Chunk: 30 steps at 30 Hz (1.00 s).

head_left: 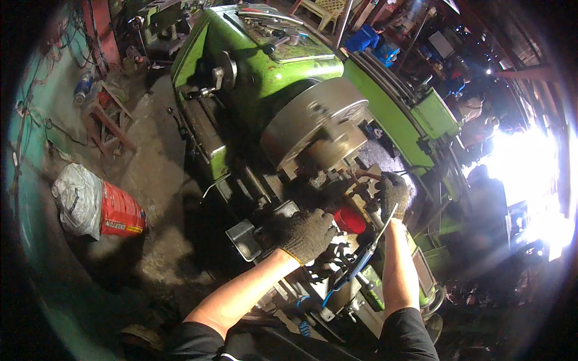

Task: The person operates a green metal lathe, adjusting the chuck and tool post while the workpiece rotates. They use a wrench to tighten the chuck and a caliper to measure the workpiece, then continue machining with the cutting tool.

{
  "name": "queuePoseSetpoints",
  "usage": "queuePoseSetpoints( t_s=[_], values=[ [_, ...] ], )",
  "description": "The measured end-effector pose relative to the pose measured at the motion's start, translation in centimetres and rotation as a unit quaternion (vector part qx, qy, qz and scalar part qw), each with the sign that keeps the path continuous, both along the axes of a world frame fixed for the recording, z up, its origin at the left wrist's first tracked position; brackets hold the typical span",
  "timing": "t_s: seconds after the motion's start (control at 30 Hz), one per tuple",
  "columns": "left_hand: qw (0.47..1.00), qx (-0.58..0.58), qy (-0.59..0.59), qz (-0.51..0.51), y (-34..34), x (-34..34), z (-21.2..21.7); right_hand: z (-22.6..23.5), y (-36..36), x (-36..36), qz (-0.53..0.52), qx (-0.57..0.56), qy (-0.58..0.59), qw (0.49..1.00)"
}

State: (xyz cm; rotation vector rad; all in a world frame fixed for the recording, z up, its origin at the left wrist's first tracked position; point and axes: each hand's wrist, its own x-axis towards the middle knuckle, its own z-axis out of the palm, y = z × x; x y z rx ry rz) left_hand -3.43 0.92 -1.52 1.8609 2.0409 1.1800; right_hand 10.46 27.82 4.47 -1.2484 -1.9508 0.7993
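My left hand [308, 234], in a dark knit glove with a yellow-green cuff, has its fingers curled against a red cup [349, 221] over the lathe carriage. My right hand [394, 194], in a like glove, is closed around a slim reddish-brown handle [366, 174] that points toward the chuck; its far end is hard to make out. Above both hands sits the large steel lathe chuck [316, 123], its jaws and front blurred as if turning. A blue air blow gun [361, 262] with a long thin nozzle lies between my forearms.
The green lathe headstock [271, 72] carries loose tools on top. A grey metal tray [244, 239] is left of my left hand. On the floor at left are a red container [120, 210] with whitish plastic over it and a rusty metal stand [108, 123]. Strong light glares at right.
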Motion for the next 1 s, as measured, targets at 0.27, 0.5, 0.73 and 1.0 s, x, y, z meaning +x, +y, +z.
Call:
queuePoseSetpoints(
  t_s=[0.27,0.5,0.73,1.0],
  values=[
    [0.999,-0.036,0.034,-0.015,0.1,0.3,0.1,2.0,-1.0,-0.2,0.100,0.325,-0.341,0.877],
    [0.999,0.032,-0.001,0.015,-0.2,0.0,0.3,3.9,-2.8,-2.1,0.127,0.275,-0.348,0.887],
    [0.995,-0.029,-0.092,0.018,0.7,0.3,-1.0,2.2,1.7,-1.2,0.175,0.294,-0.300,0.890],
    [0.999,0.012,-0.041,-0.005,1.4,0.9,-4.0,0.9,4.9,-0.3,0.103,-0.017,-0.126,0.986]
  ],
)
